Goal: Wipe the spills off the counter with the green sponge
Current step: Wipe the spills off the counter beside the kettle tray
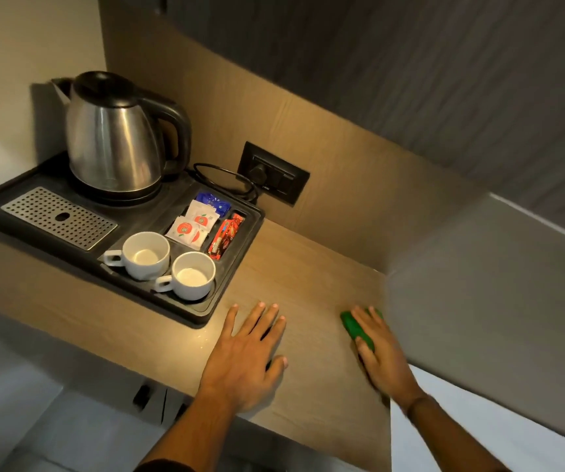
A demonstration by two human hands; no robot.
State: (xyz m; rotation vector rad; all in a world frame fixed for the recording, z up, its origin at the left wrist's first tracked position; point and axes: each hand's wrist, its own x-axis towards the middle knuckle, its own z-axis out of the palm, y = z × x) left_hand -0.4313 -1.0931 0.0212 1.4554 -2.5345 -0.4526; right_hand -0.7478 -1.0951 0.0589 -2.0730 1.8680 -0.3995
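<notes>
The green sponge [354, 327] lies on the wooden counter [308, 287] near its right end, close to the grey side wall. My right hand [381, 352] presses flat on top of it, fingers curled over its edges, so most of the sponge is hidden. My left hand [245, 352] rests palm down on the counter near the front edge, fingers spread, holding nothing. A few small pale droplets [202, 338] glint on the counter just left of my left hand.
A black tray [240, 247] fills the counter's left half, holding a steel kettle [114, 137], two white cups [145, 255], sachets and a metal drip grid. A wall socket [272, 172] with a plugged cord sits behind. A grey wall [478, 301] bounds the right.
</notes>
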